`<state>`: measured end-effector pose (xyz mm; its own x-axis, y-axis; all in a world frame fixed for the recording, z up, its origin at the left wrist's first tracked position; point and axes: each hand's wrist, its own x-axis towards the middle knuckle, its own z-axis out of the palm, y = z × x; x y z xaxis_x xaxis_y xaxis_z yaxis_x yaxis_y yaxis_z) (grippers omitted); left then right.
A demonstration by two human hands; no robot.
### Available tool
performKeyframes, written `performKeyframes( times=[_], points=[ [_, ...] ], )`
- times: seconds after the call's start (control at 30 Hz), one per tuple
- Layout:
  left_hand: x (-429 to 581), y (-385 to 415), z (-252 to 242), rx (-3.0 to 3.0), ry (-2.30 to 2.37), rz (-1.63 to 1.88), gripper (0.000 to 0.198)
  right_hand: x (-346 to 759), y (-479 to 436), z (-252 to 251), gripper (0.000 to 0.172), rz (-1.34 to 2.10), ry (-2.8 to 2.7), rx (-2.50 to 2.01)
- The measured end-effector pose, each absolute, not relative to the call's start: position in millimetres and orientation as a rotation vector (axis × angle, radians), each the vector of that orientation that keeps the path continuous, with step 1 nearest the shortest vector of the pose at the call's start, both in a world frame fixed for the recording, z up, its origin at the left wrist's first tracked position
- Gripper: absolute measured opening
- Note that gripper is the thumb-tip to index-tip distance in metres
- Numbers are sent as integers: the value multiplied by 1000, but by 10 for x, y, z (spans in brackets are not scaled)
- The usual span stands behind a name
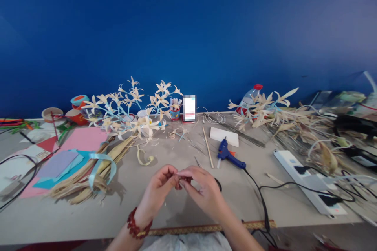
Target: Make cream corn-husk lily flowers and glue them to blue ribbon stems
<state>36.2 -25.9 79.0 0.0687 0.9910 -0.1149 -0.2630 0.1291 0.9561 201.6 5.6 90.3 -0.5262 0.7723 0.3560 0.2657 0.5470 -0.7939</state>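
My left hand (157, 192), with a red bead bracelet (135, 225) on the wrist, and my right hand (202, 190) meet above the grey table (165, 157), fingertips pinched together on a small dark red thing that I cannot make out. A thin wire (198, 161) sticks up just beyond my right fingers. A blue glue gun (228, 155) lies to the right of my hands, its black cord trailing toward the table's front edge. A bundle of dried husk leaves (88, 178) tied with a pale blue ribbon lies to the left.
Finished husk flowers on blue stems (132, 106) stand at the back, more flowers (265, 111) and a plastic bottle (249, 98) at the right. Coloured paper sheets (70, 153) lie left, a white power strip (306, 180) right, a wooden stick (207, 147) and a white card (224, 136) in the middle.
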Motion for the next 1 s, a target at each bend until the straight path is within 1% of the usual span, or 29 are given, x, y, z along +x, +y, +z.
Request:
performKeyframes(
  times=[0.2, 0.3, 0.37, 0.5, 0.57, 0.77, 1.0],
  points=[
    [312, -260, 795, 843, 945, 1131, 17, 2022, 76, 860, 16, 896, -1969, -747],
    [316, -258, 809, 830, 947, 1136, 16, 2022, 72, 833, 12, 891, -1971, -793],
    [317, -257, 815, 850, 957, 1143, 16, 2022, 71, 828, 14, 886, -2000, -812],
    [313, -253, 828, 875, 960, 1140, 17, 2017, 82, 827, 22, 864, -2021, -712],
    [313, -251, 834, 852, 944, 1139, 16, 2012, 89, 824, 22, 873, -1994, -680],
    [321, -249, 853, 769, 923, 1132, 18, 1990, 101, 781, 10, 1069, -1771, -747],
    [328, -261, 825, 800, 947, 1174, 16, 1949, 124, 689, 13, 1296, -1569, -778]
  ],
)
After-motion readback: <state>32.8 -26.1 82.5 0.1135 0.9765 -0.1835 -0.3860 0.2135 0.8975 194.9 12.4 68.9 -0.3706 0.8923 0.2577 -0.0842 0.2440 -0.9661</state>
